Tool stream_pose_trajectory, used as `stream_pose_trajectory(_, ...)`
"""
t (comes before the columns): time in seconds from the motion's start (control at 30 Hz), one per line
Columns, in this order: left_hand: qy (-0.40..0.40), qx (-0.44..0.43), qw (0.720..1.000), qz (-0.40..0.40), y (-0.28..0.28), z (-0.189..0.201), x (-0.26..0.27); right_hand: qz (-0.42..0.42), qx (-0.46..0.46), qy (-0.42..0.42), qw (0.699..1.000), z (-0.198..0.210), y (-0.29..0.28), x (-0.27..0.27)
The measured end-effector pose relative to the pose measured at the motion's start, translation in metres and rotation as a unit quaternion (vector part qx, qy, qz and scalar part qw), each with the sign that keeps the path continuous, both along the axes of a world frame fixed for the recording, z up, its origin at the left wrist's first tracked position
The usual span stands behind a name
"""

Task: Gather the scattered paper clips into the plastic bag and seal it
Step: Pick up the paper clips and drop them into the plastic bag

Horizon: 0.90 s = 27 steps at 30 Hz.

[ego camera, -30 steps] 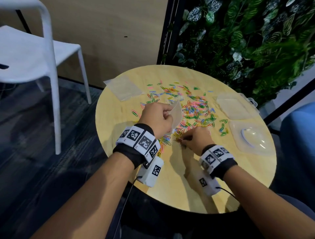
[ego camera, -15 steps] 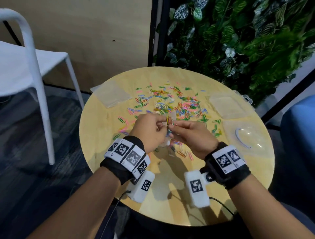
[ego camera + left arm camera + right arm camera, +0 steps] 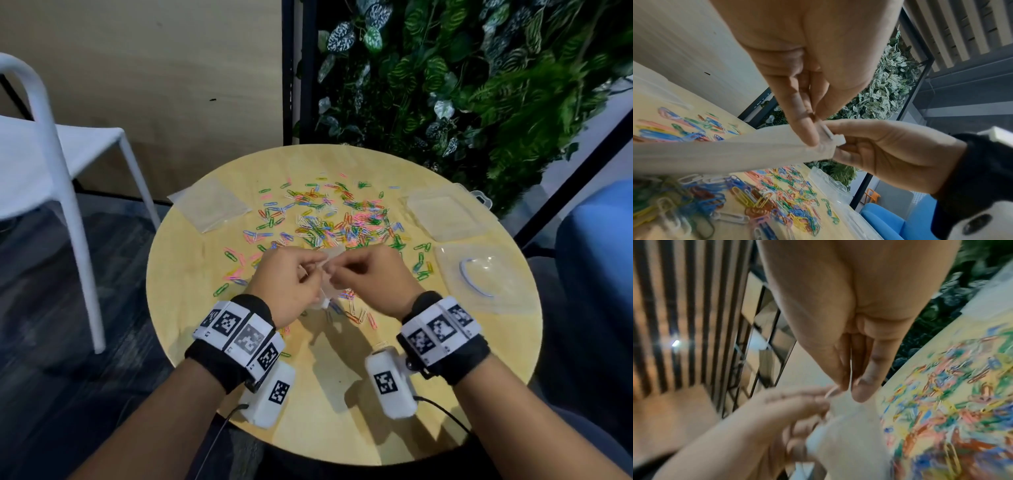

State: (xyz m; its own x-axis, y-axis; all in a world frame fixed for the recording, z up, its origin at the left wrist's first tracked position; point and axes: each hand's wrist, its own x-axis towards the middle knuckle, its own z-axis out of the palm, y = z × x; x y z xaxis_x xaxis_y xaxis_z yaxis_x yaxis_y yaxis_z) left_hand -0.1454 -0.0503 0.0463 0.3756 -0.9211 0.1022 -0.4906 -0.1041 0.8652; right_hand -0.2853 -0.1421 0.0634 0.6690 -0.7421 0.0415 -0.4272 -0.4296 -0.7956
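Paper clips (image 3: 342, 219) lie scattered in a coloured heap across the middle of the round wooden table (image 3: 191, 274), just beyond the hands; few, if any, appear to be in the bag yet. Both hands are raised above the near part of the table and meet at the mouth of a small clear plastic bag (image 3: 731, 146). The left hand (image 3: 291, 281) pinches one lip between thumb and forefinger; the right hand (image 3: 370, 277) pinches the opposite lip likewise, remaining fingers curled in. The bag hangs down from this double pinch. The step in hand is judged to be opening the mouth: the lips should be drawn apart evenly, then one hand kept on the rim while the other fetches clips. Farther out lie a second flat bag (image 3: 212, 205), two clear plastic trays (image 3: 445, 212) and a white chair (image 3: 68, 154).
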Motion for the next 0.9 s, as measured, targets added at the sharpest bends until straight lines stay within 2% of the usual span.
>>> stream_pose_trajectory(0.07, 0.013, -0.016, 1.000, 0.021, 0.001, 0.002, 0.005, -0.066, 0.069, -0.068, 0.993, 0.002, -0.016, -0.009)
stream_pose_trajectory(0.1, 0.021, -0.021, 0.999, 0.030, 0.002, 0.003, 0.008, -0.098, 0.058, -0.060, 0.992, -0.001, -0.026, -0.014)
stream_pose_trajectory(0.13, 0.027, -0.024, 0.999, 0.037, 0.003, 0.005, 0.011, -0.115, 0.015, -0.001, 0.993, -0.005, -0.037, -0.020)
stream_pose_trajectory(0.17, 0.032, -0.025, 0.998, 0.043, 0.004, 0.006, 0.013, -0.114, -0.030, 0.103, 0.988, -0.012, -0.044, -0.025)
stream_pose_trajectory(0.23, 0.047, -0.025, 0.997, 0.052, 0.007, 0.007, 0.018, -0.088, -0.050, 0.314, 0.944, -0.029, -0.047, -0.027)
stream_pose_trajectory(0.3, 0.054, -0.024, 0.997, 0.056, 0.008, 0.008, 0.022, -0.060, -0.037, 0.398, 0.915, -0.047, -0.039, -0.021)
stream_pose_trajectory(0.43, 0.048, -0.029, 0.997, 0.054, 0.009, 0.009, 0.022, 0.011, -0.100, 0.426, 0.899, -0.073, -0.016, 0.000)
stream_pose_trajectory(0.57, 0.042, -0.024, 0.998, 0.041, 0.008, 0.007, 0.019, 0.029, -0.178, 0.402, 0.898, -0.069, -0.004, 0.013)
stream_pose_trajectory(0.67, 0.039, -0.017, 0.999, 0.032, 0.009, 0.007, 0.018, 0.027, -0.183, 0.382, 0.905, -0.059, -0.001, 0.019)
stream_pose_trajectory(0.77, 0.036, -0.013, 0.999, 0.028, 0.009, 0.007, 0.016, 0.033, -0.178, 0.395, 0.901, -0.051, -0.011, 0.016)
stream_pose_trajectory(0.83, 0.032, -0.006, 0.999, 0.018, 0.010, 0.008, 0.013, 0.016, -0.142, 0.375, 0.916, -0.042, -0.022, 0.005)
stream_pose_trajectory(0.9, 0.026, -0.002, 1.000, 0.003, 0.010, 0.009, 0.011, -0.034, -0.088, 0.294, 0.951, -0.034, -0.037, -0.011)
